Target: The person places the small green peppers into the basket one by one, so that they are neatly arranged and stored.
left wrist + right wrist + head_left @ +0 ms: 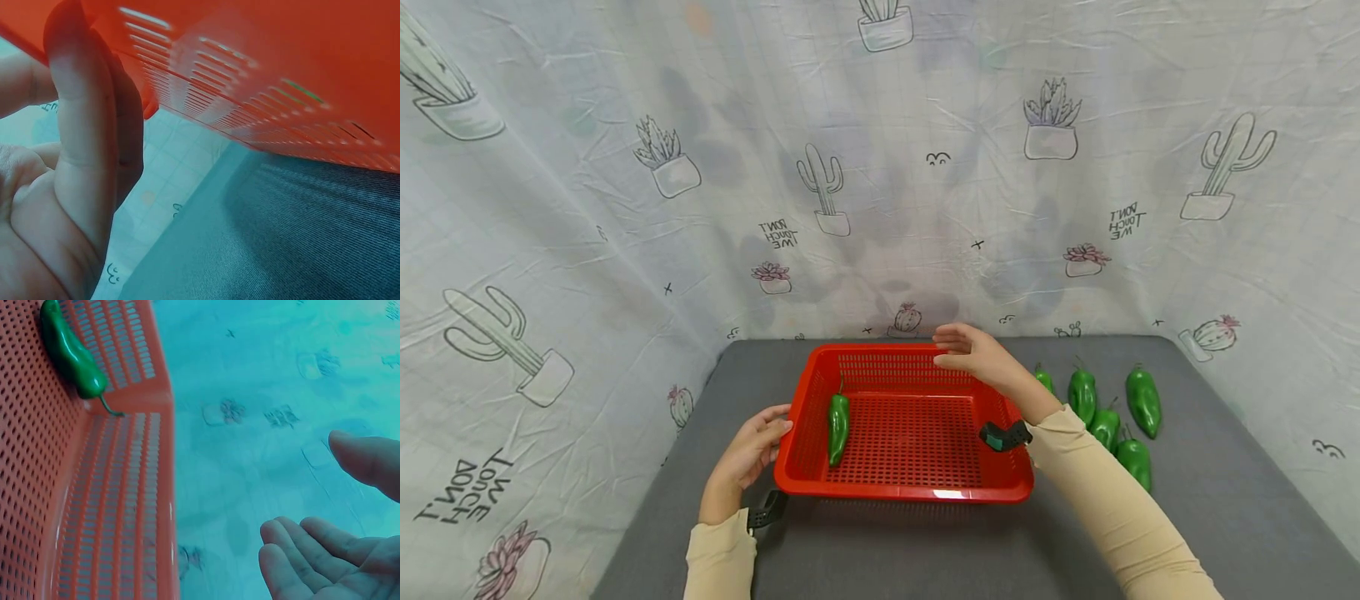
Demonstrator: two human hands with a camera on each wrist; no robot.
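Observation:
A red slotted plastic basket (904, 492) stands on the grey tabletop, with one long green pepper (838, 429) lying inside along its left end. My left hand (752, 446) is at the basket's left side, fingers extended and fingertips against the outside just under the rim, as the left wrist view shows. Over the back right part of the basket, my right hand (973, 357) is raised with thumb and fingers spread apart and nothing between them. The right wrist view shows its palm (369, 575) and the same pepper (74, 353) with its stem.
Several green peppers (1144, 402) lie on the table to the right of the basket, one partly hidden behind my right forearm. A pale curtain (925, 208) printed with cactus drawings hangs behind and along both sides of the grey table (1217, 492).

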